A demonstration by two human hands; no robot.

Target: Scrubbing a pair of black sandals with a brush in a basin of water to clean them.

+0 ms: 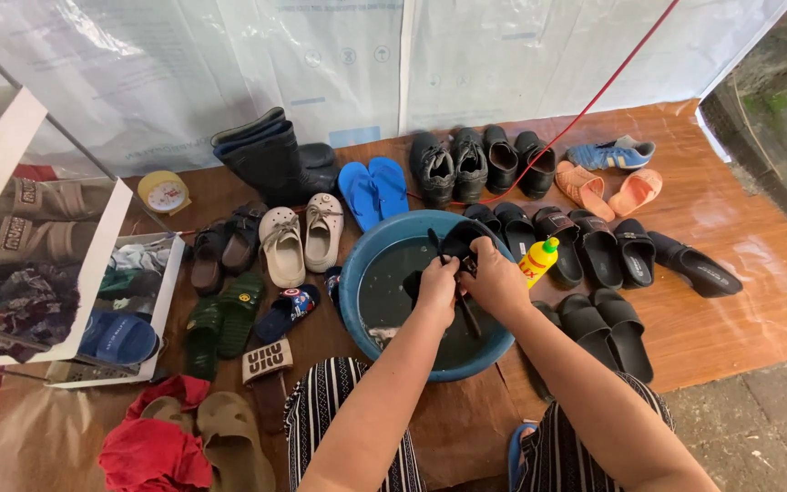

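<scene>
Black shoe (459,242) held over the blue basin (353,273) of dark water.

The basin sits on the brown floor mat (758,273) amid rows of sandals and shoes, a yellow bottle (538,259) touching its right rim. Left hand (436,287) and right hand (495,278) are both closed around the black shoe, above the water at the basin's far side.
</scene>
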